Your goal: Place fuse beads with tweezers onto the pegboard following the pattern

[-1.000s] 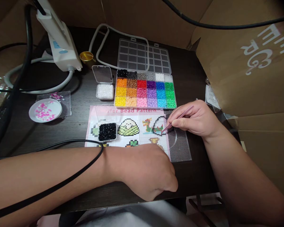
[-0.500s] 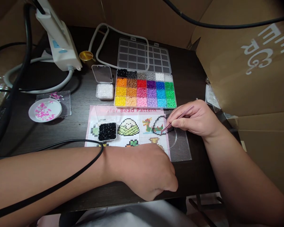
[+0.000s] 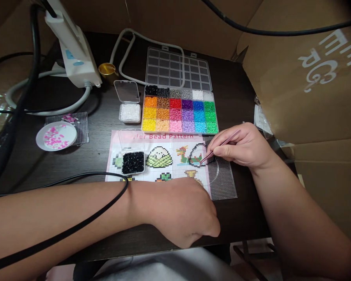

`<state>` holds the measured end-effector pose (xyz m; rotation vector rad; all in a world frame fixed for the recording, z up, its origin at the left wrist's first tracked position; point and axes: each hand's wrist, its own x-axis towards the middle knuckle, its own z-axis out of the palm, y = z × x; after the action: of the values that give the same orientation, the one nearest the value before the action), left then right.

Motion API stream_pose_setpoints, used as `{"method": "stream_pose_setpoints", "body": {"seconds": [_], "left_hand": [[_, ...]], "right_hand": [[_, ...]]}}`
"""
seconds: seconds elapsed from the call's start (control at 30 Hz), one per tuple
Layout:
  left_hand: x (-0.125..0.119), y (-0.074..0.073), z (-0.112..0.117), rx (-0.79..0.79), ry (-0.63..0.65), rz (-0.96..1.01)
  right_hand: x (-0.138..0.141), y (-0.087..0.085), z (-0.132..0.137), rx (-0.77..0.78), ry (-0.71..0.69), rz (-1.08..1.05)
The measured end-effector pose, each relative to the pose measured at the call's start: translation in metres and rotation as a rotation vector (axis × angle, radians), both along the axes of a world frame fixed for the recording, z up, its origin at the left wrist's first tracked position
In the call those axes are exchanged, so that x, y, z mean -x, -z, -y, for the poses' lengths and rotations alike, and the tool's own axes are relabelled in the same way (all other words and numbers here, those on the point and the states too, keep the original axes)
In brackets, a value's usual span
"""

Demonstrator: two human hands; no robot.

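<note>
My right hand (image 3: 243,147) pinches pink tweezers (image 3: 219,147), whose tips rest on a black bead outline on the clear pegboard (image 3: 224,183). The pegboard lies over a pink bead pattern sheet (image 3: 160,158) with pixel pictures. My left hand (image 3: 179,210) rests as a loose fist on the sheet's near edge, fingers curled under and hidden. A small open box of black beads (image 3: 132,162) sits on the sheet to the left. Behind the sheet stands an open organiser of coloured beads (image 3: 179,110).
A small box of white beads (image 3: 130,112) sits left of the organiser. A white dish of pink beads (image 3: 56,136) lies on another pegboard at far left. A white device (image 3: 73,47), hoses and black cables cross the back. Cardboard boxes (image 3: 312,74) crowd the right.
</note>
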<state>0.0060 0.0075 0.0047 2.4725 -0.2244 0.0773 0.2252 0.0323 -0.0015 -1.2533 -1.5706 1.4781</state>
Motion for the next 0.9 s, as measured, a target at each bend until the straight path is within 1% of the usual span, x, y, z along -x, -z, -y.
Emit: {"method": "stream_pose_setpoints", "body": {"seconds": [0.3,0.57,0.9], "left_hand": [[-0.0012,-0.0032,-0.0019,-0.01,0.03,-0.073],[-0.001,-0.0007,-0.0009,-0.006,0.022,-0.046],[-0.0005,-0.0013,-0.0004,0.007,0.013,-0.034]], "right_hand": [[0.0035,-0.0028,-0.0001,0.011,0.006,-0.011],[0.0029,-0.003,0.0001,0.031,0.005,-0.044],[0.0014,-0.0011,-0.0005,-0.009,-0.019,-0.016]]}}
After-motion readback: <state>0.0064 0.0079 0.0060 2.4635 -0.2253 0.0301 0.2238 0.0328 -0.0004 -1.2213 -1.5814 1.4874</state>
